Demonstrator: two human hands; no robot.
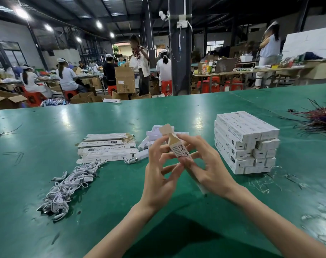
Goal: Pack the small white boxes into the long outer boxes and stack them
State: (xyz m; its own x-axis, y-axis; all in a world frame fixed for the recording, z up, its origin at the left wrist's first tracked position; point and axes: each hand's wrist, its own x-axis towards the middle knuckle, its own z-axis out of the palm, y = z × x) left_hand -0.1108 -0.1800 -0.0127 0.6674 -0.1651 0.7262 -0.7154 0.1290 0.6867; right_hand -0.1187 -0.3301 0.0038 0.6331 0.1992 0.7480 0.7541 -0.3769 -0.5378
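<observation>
1. We see both hands raised above the green counter (46,138). One long outer box (179,148) is between them, tilted with its far end up and away from us.
2. Right hand (210,164): the fingers are curled round the middle of the box and cover much of its length. Only the lower end pokes out under the palm, near the wrist.
3. Left hand (158,172): the fingers are bent, with the tips pinching the box's left side. Where the thumb touches is hard to make out.
4. The box's upper flap stands open and is brown inside. We cannot tell whether anything sits in the box.
5. The side print reads "SMART" and then runs under a finger.
6. The small white boxes (154,134) lie in a heap on the counter just behind the hands. They are mostly hidden, so we cannot count them.
7. To the left of that heap, flat outer boxes (108,148) lie overlapping, some with brown flaps showing.
8. Nearer us on the left is a long pile of white cables (69,183). The single cables are too tangled to separate.
9. To the right of the hands and apart from them is a stack (246,142) of closed long boxes, their layers crossed.
10. At the far right edge is a tangle of dark wire ties (320,118), cut off by the frame.
11. Beyond the counter are seated workers and cartons, blurred.
</observation>
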